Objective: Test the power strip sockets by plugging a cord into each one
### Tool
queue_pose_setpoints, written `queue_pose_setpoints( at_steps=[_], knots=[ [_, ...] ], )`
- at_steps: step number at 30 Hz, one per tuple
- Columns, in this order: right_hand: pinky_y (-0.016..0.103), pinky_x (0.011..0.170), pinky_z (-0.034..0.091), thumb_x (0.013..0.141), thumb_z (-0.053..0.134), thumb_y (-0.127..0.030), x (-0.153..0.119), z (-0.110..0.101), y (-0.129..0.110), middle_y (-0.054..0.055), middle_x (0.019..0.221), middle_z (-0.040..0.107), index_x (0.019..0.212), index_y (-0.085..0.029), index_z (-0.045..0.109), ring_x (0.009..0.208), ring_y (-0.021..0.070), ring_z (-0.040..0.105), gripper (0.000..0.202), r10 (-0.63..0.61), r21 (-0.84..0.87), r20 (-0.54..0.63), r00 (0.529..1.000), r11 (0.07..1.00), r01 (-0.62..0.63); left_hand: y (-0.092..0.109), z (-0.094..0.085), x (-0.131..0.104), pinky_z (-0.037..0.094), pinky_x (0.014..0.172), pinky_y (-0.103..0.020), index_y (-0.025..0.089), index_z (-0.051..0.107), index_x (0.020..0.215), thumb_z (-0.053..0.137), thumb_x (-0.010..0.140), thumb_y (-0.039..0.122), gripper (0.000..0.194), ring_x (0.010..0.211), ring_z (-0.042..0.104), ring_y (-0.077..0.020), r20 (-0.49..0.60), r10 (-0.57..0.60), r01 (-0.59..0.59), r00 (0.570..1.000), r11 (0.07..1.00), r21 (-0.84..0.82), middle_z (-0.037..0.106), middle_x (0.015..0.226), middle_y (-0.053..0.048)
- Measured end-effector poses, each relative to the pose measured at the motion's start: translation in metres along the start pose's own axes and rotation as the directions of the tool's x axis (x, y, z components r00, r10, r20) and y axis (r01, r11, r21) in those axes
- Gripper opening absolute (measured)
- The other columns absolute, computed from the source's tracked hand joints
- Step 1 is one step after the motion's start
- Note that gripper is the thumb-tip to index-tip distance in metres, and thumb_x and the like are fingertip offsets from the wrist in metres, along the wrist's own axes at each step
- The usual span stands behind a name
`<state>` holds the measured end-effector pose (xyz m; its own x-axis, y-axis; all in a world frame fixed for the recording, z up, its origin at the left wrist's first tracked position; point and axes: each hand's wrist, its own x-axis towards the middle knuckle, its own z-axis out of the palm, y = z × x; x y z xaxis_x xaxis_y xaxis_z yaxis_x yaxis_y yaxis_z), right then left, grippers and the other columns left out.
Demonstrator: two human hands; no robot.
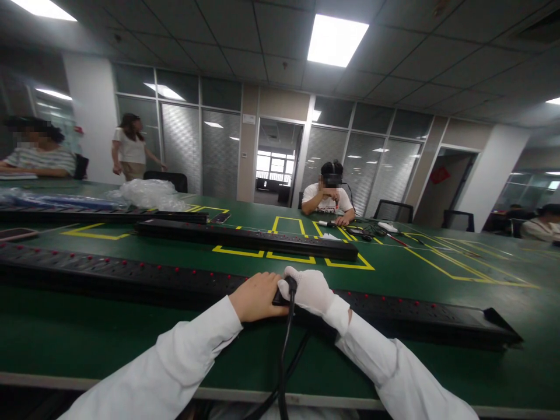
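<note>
A long black power strip (pixel 175 282) with a row of red dots lies across the green table in front of me. My left hand (pixel 259 296) is bare and rests on the strip near its middle, its fingers together and bent over it. Right beside it, my right hand (pixel 310 289), in a white glove, is closed around a black plug (pixel 289 284) at the strip. From the plug a black cable (pixel 285 344) hangs down over the table's front edge. The plug's prongs are hidden.
Behind lies a second black strip (pixel 245 236), with a third strip (pixel 100 217) and clear plastic wrap (pixel 151 194) at the left. Yellow tape (pixel 350 265) marks the table (pixel 437 373). A seated person (pixel 328 198) is across, near cables and small items.
</note>
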<state>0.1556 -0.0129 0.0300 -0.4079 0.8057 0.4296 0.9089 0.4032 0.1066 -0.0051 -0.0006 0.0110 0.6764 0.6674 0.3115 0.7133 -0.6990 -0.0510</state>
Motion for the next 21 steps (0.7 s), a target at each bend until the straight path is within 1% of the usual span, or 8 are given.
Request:
queue_pose_setpoints(
  at_steps=[5, 9, 14, 18, 21],
  knots=[
    [0.022, 0.051, 0.023, 0.083, 0.033, -0.046, 0.004, 0.001, 0.001, -0.001, 0.064, 0.060, 0.087, -0.025, 0.055, 0.059, 0.0113, 0.053, 0.031, 0.030, 0.038, 0.028, 0.999, 0.999, -0.032, 0.000, -0.001, 0.000, 0.039, 0.076, -0.036, 0.017, 0.049, 0.089, 0.039, 0.070, 0.065, 0.053, 0.083, 0.054, -0.0249, 0.011, -0.006, 0.006, 1.000, 1.000, -0.012, 0.057, 0.089, -0.008],
    [0.022, 0.054, 0.024, 0.084, 0.032, -0.046, -0.001, -0.002, -0.001, 0.000, 0.064, 0.061, 0.088, -0.023, 0.055, 0.059, 0.0110, 0.053, 0.033, -0.008, 0.017, -0.002, 1.000, 1.000, 0.008, 0.001, 0.000, 0.000, 0.039, 0.075, -0.037, 0.017, 0.049, 0.091, 0.043, 0.068, 0.064, 0.052, 0.082, 0.054, -0.0250, 0.005, -0.021, 0.021, 1.000, 1.000, -0.008, 0.057, 0.089, -0.007],
    [0.022, 0.055, 0.024, 0.083, 0.033, -0.044, -0.006, -0.007, -0.003, 0.001, 0.065, 0.061, 0.086, -0.021, 0.055, 0.059, 0.0119, 0.054, 0.032, -0.042, -0.032, -0.039, 0.998, 0.999, 0.041, 0.002, -0.002, 0.000, 0.039, 0.076, -0.036, 0.017, 0.048, 0.094, 0.044, 0.070, 0.060, 0.049, 0.084, 0.053, -0.0247, 0.012, -0.032, 0.032, 0.999, 0.999, -0.007, 0.057, 0.090, -0.007],
    [0.022, 0.055, 0.024, 0.084, 0.032, -0.044, -0.004, -0.007, -0.003, 0.001, 0.066, 0.061, 0.088, -0.022, 0.055, 0.059, 0.0119, 0.053, 0.032, -0.036, -0.013, -0.009, 0.999, 0.999, 0.036, 0.002, -0.004, 0.000, 0.039, 0.075, -0.036, 0.017, 0.048, 0.094, 0.042, 0.071, 0.061, 0.051, 0.084, 0.054, -0.0247, 0.022, -0.023, 0.023, 1.000, 1.000, -0.019, 0.057, 0.091, -0.008],
    [0.022, 0.055, 0.025, 0.084, 0.032, -0.044, 0.000, -0.004, 0.000, 0.000, 0.067, 0.062, 0.090, -0.024, 0.056, 0.060, 0.0114, 0.053, 0.032, 0.023, 0.030, 0.037, 0.999, 0.999, -0.024, 0.002, -0.004, 0.000, 0.038, 0.078, -0.035, 0.017, 0.048, 0.093, 0.041, 0.070, 0.063, 0.052, 0.086, 0.054, -0.0246, 0.032, -0.022, 0.023, 0.999, 0.999, -0.040, 0.057, 0.092, -0.008]
  ],
)
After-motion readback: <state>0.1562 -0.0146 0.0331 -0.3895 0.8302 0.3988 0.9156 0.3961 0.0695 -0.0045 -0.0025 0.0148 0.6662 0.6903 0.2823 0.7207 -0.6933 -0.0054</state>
